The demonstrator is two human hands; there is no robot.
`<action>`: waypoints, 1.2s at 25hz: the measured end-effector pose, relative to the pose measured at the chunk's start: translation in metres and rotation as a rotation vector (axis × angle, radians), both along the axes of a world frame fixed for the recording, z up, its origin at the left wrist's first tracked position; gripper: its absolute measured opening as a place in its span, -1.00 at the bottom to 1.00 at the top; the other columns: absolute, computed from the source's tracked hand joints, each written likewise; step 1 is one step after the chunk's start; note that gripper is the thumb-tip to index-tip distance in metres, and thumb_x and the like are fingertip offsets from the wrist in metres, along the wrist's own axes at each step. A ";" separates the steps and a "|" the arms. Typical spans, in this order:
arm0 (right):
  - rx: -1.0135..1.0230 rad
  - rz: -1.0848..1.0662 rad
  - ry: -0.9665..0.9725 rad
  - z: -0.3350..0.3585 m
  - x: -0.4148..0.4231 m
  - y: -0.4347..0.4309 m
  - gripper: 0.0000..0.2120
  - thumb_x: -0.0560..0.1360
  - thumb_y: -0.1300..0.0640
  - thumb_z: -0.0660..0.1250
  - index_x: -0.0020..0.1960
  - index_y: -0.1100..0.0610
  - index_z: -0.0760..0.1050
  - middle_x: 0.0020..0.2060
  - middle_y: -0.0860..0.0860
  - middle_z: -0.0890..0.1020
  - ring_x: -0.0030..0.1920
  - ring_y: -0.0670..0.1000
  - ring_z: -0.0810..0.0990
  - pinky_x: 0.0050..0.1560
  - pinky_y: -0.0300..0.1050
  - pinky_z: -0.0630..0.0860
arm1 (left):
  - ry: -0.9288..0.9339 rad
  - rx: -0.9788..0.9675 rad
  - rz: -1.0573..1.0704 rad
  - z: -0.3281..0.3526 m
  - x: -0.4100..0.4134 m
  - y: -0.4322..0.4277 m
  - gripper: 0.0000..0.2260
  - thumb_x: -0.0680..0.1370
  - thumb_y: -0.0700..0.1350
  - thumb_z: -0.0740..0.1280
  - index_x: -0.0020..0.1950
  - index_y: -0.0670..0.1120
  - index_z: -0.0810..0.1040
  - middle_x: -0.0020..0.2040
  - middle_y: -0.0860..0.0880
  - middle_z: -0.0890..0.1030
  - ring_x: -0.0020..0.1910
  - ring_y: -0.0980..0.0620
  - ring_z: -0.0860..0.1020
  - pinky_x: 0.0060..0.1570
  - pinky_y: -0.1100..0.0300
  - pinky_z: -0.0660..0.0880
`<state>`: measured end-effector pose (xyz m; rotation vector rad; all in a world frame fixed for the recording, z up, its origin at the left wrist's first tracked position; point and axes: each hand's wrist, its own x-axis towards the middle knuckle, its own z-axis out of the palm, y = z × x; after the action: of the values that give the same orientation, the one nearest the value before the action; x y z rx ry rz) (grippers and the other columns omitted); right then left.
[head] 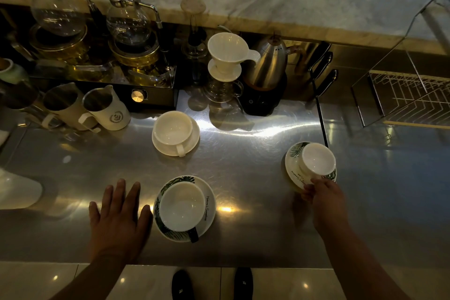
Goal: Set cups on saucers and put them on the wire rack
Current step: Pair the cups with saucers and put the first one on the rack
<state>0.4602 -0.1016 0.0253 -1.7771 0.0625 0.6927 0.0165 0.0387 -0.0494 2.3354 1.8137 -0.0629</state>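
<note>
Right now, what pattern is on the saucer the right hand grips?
Green leaf print on white saucer, head view.

The right hand [325, 196] is gripping the near rim of a leaf-patterned saucer [293, 165] carrying a white cup [317, 162], toward the bench's [243, 158] right end; the left hand [119, 214] is lying flat, fingers spread, beside another cup-and-saucer [185, 207] near the front edge.

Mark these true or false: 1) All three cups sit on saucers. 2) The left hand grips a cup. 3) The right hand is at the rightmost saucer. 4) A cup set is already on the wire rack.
1) True: the plain white cup, the near cup and the right cup each sit on a saucer.
2) False: the left hand lies flat and open on the counter.
3) True: the right hand holds the leaf-print saucer at its near edge.
4) False: the wire rack holds no cups.
</note>
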 end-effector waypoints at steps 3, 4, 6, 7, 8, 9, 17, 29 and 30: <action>-0.011 0.009 0.012 -0.004 -0.001 -0.004 -0.89 0.62 0.28 0.24 0.09 0.27 0.53 -0.20 0.20 0.60 -0.23 0.08 0.58 -0.21 -0.05 0.54 | -0.005 -0.004 0.001 0.004 0.002 -0.001 -0.38 0.60 0.33 -0.06 0.62 0.12 0.15 0.65 -0.08 0.15 0.62 -0.15 0.06 0.51 -0.28 0.00; -0.013 0.012 0.014 -0.005 0.000 -0.005 -0.88 0.62 0.27 0.25 0.09 0.27 0.53 -0.20 0.20 0.60 -0.23 0.08 0.58 -0.21 -0.05 0.54 | -0.014 -0.007 0.005 0.005 0.003 0.000 -0.38 0.60 0.32 -0.05 0.62 0.11 0.15 0.65 -0.08 0.14 0.63 -0.15 0.05 0.52 -0.28 -0.01; -0.021 0.016 0.010 -0.008 0.002 -0.005 -0.87 0.61 0.26 0.26 0.10 0.28 0.53 -0.21 0.20 0.60 -0.25 0.08 0.58 -0.24 -0.06 0.53 | -0.024 -0.016 0.013 0.009 0.006 -0.001 -0.38 0.60 0.32 -0.04 0.62 0.11 0.16 0.65 -0.08 0.14 0.63 -0.14 0.04 0.52 -0.27 -0.02; -0.026 0.022 0.009 -0.010 0.003 -0.006 -0.87 0.61 0.25 0.26 0.10 0.28 0.54 -0.21 0.20 0.61 -0.25 0.08 0.58 -0.24 -0.06 0.52 | -0.024 -0.019 0.014 0.010 0.006 -0.001 -0.37 0.59 0.32 -0.05 0.62 0.10 0.16 0.65 -0.08 0.14 0.63 -0.14 0.03 0.52 -0.27 -0.02; -0.030 0.027 0.010 -0.012 0.003 -0.007 -0.87 0.61 0.25 0.26 0.10 0.26 0.54 -0.20 0.19 0.61 -0.24 0.09 0.59 -0.24 -0.06 0.53 | -0.025 -0.021 0.015 0.012 0.007 -0.002 -0.37 0.59 0.32 -0.05 0.62 0.10 0.16 0.65 -0.09 0.14 0.63 -0.15 0.03 0.53 -0.28 -0.02; -0.034 0.029 0.013 -0.013 0.004 -0.008 -0.87 0.61 0.24 0.26 0.09 0.25 0.55 -0.20 0.19 0.62 -0.23 0.09 0.60 -0.24 -0.06 0.53 | -0.028 -0.023 0.017 0.013 0.007 -0.002 -0.37 0.59 0.32 -0.05 0.62 0.10 0.16 0.66 -0.09 0.14 0.63 -0.15 0.03 0.53 -0.28 -0.02; -0.075 0.040 0.001 -0.016 0.007 -0.013 -0.89 0.61 0.19 0.28 -0.03 0.15 0.58 -0.20 0.18 0.65 -0.20 0.10 0.63 -0.21 -0.03 0.55 | -0.018 -0.028 0.013 0.012 0.006 -0.002 -0.37 0.60 0.32 -0.07 0.63 0.10 0.14 0.66 -0.09 0.13 0.63 -0.15 0.02 0.53 -0.28 -0.03; -0.130 0.042 -0.046 -0.019 0.007 -0.018 -0.87 0.61 0.18 0.29 -0.03 0.19 0.59 -0.30 0.13 0.66 -0.35 0.03 0.63 -0.27 -0.03 0.52 | -0.016 -0.019 0.008 0.007 0.003 -0.001 -0.38 0.60 0.32 -0.07 0.62 0.11 0.13 0.66 -0.09 0.12 0.63 -0.14 0.02 0.52 -0.27 -0.04; -0.132 0.056 -0.051 -0.018 0.006 -0.017 -0.87 0.61 0.17 0.28 -0.03 0.19 0.58 -0.30 0.13 0.66 -0.34 0.06 0.62 -0.26 -0.01 0.52 | -0.019 -0.019 0.010 0.006 0.003 -0.001 -0.38 0.60 0.32 -0.06 0.63 0.11 0.13 0.66 -0.08 0.12 0.63 -0.14 0.02 0.52 -0.27 -0.04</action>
<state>0.4660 -0.1189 0.0075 -1.9284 0.0249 0.6965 0.0196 0.0381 -0.0433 2.3068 1.8076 -0.0559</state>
